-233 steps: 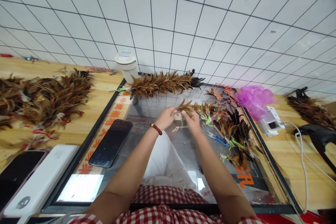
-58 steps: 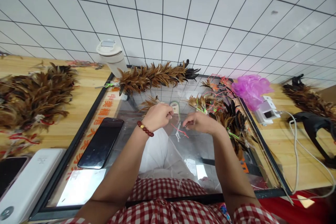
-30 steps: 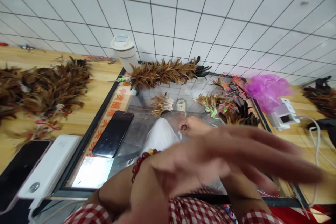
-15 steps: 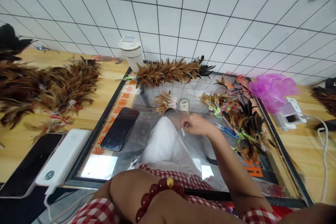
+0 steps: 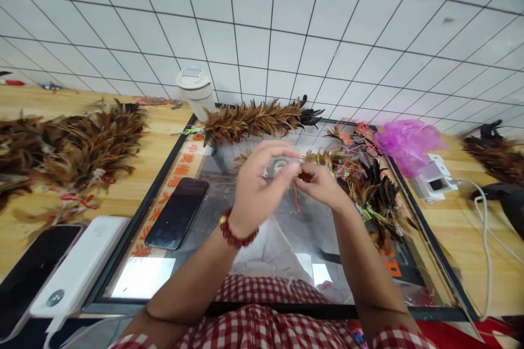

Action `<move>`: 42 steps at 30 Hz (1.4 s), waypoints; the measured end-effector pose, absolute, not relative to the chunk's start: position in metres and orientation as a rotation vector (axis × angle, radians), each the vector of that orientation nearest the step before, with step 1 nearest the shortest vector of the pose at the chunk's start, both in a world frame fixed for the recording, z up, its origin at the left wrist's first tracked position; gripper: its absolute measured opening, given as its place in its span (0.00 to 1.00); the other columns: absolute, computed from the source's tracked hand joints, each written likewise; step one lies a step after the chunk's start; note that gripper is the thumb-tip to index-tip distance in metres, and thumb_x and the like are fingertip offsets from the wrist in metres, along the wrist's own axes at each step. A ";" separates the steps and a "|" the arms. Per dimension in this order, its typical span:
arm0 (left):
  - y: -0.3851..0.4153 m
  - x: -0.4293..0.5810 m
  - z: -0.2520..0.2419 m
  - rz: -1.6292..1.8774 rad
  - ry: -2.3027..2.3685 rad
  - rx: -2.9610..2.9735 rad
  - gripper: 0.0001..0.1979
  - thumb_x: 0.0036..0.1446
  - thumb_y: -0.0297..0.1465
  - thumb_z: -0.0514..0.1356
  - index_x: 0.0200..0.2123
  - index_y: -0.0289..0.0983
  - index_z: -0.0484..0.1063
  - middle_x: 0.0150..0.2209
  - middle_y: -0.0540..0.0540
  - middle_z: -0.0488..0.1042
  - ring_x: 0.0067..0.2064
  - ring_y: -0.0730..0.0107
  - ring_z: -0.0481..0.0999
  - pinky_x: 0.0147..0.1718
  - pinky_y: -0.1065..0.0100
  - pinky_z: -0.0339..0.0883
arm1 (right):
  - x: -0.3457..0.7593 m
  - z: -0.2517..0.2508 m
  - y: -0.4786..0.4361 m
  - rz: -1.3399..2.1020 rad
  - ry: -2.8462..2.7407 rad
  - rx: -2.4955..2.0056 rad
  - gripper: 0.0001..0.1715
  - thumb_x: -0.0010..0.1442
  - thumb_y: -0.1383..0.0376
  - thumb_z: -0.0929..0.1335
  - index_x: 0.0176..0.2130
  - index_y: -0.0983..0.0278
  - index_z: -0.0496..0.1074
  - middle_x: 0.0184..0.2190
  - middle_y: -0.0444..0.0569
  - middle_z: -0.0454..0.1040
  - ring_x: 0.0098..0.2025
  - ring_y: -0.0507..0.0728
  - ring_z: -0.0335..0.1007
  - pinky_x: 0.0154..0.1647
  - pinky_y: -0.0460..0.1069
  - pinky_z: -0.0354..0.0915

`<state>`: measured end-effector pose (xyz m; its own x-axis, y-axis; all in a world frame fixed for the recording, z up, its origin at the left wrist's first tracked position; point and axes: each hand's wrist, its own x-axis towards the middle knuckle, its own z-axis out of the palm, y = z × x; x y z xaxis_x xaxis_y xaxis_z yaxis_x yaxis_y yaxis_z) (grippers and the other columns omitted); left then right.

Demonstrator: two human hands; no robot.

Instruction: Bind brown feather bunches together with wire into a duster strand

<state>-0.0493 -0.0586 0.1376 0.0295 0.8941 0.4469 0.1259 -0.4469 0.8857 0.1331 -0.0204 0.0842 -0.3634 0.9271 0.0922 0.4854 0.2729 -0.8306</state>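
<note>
My right hand (image 5: 323,185) is pinched shut on a thin red string (image 5: 295,200) that dangles below its fingertips. My left hand (image 5: 257,185), with a red bead bracelet on the wrist, is slightly blurred; its fingers are spread and its thumb tip meets the right hand's pinch. Both hands hover above the glass table top (image 5: 204,174). A small brown feather bundle (image 5: 241,159) and a small tape roll (image 5: 281,163) lie just behind them. A long brown feather garland (image 5: 257,120) lies along the far edge.
Loose feathers tied with green and red strings (image 5: 376,196) pile up on the right. Beyond them are a pink bag (image 5: 409,142) and a white device (image 5: 434,180) with a cable. A black phone (image 5: 177,212), a white power bank (image 5: 82,264), a feather heap (image 5: 73,147) and a cup (image 5: 196,92) are on the left.
My left hand, which had swung up close to the camera, has come back down to meet the right hand. The right hand has lifted a little, still pinching the red string.
</note>
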 end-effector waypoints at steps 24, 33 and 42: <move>-0.004 -0.032 0.081 1.007 0.883 1.123 0.08 0.43 0.31 0.66 0.25 0.33 0.73 0.26 0.50 0.71 0.29 0.76 0.67 0.31 0.72 0.60 | 0.127 0.072 -0.014 1.190 -1.367 -1.106 0.13 0.51 0.57 0.71 0.32 0.64 0.73 0.25 0.43 0.70 0.27 0.48 0.61 0.27 0.44 0.58; -0.002 -0.048 0.098 0.906 0.495 0.432 0.04 0.42 0.27 0.60 0.21 0.33 0.68 0.35 0.45 0.73 0.35 0.71 0.72 0.37 0.66 0.67 | 0.145 0.078 -0.014 1.023 -1.637 -1.375 0.07 0.51 0.63 0.68 0.27 0.66 0.72 0.22 0.42 0.68 0.23 0.47 0.58 0.24 0.43 0.56; -0.004 -0.049 0.105 1.087 0.896 0.880 0.06 0.45 0.29 0.64 0.25 0.34 0.70 0.30 0.48 0.72 0.30 0.77 0.69 0.29 0.75 0.62 | 0.143 0.076 -0.021 0.934 -2.447 -1.796 0.09 0.50 0.65 0.67 0.27 0.66 0.78 0.24 0.50 0.75 0.26 0.53 0.67 0.28 0.46 0.57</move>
<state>-0.0494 -0.0037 0.1054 0.2159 0.9634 -0.1592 -0.3403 0.2271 0.9125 0.1432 -0.0206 0.0762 -0.3599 0.8613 -0.3587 0.8812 0.1874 -0.4340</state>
